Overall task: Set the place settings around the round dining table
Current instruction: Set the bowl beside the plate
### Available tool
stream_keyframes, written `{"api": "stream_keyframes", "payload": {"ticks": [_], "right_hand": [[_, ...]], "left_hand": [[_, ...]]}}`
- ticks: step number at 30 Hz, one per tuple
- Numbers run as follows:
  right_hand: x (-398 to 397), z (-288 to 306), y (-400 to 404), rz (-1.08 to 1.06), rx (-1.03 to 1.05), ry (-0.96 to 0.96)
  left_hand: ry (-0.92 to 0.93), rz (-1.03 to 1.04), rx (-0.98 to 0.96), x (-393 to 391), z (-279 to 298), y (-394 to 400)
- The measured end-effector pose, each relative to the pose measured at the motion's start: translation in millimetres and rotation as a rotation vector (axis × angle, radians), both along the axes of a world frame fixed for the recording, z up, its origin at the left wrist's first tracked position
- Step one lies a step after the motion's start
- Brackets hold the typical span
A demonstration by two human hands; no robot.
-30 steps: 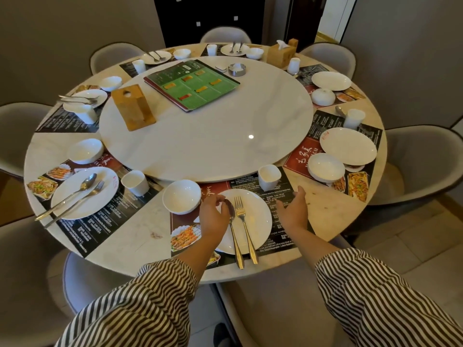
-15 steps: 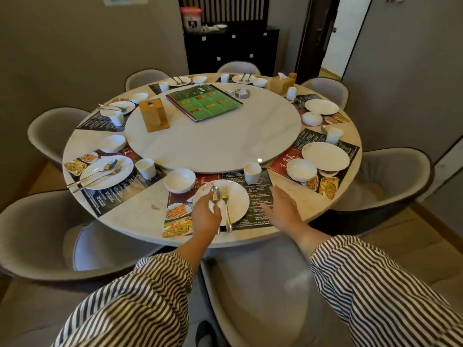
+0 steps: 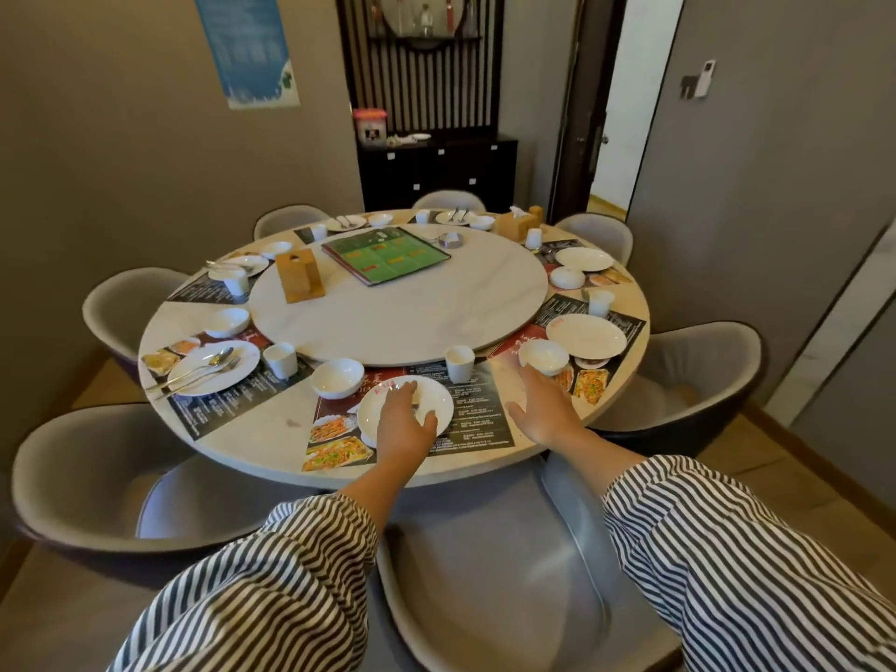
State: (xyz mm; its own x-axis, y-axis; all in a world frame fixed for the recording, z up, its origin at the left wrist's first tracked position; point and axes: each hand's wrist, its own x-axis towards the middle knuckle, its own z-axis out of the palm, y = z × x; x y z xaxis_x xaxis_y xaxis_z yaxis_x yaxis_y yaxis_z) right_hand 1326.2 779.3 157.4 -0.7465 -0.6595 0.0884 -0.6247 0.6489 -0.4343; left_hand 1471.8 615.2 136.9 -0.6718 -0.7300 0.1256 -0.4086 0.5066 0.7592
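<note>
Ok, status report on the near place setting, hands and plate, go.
Left hand over the near plate, grip unclear. Right hand open, flat on the placemat. Small bowl and cup beside plate. Nothing blocking.

Left hand (image 3: 405,421) over near plate (image 3: 388,405)

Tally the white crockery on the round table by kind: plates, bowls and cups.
Plates: 7
Bowls: 7
Cups: 7
Total: 21
</note>
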Motion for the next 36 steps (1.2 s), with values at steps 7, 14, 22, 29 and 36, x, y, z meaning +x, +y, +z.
{"api": "stream_keyframes", "payload": {"ticks": [7, 14, 22, 29, 36], "right_hand": [[-4.6, 9.7, 32.0, -0.094, 0.107, 0.016], [-27.5, 14.3, 74.7, -0.208, 0.159, 0.007], [-84.3, 18.2, 119.7, -0.191, 0.168, -0.039], [-161.6, 8.9, 161.6, -0.052, 0.185, -0.056], [-239.7, 18.7, 204.1, 0.133, 0.176, -0.042]], "left_hand": [[-0.193, -0.248, -0.215, -38.6, 15.3, 16.4], [-0.341, -0.404, -0.308, -80.9, 25.1, 42.4], [-0.372, -0.395, -0.305, -127.2, 26.7, 90.2], [-0.276, -0.257, -0.101, -193.8, 7.3, 154.5], [0.017, 0.025, 0.227, -248.8, -1.3, 230.7]]}}
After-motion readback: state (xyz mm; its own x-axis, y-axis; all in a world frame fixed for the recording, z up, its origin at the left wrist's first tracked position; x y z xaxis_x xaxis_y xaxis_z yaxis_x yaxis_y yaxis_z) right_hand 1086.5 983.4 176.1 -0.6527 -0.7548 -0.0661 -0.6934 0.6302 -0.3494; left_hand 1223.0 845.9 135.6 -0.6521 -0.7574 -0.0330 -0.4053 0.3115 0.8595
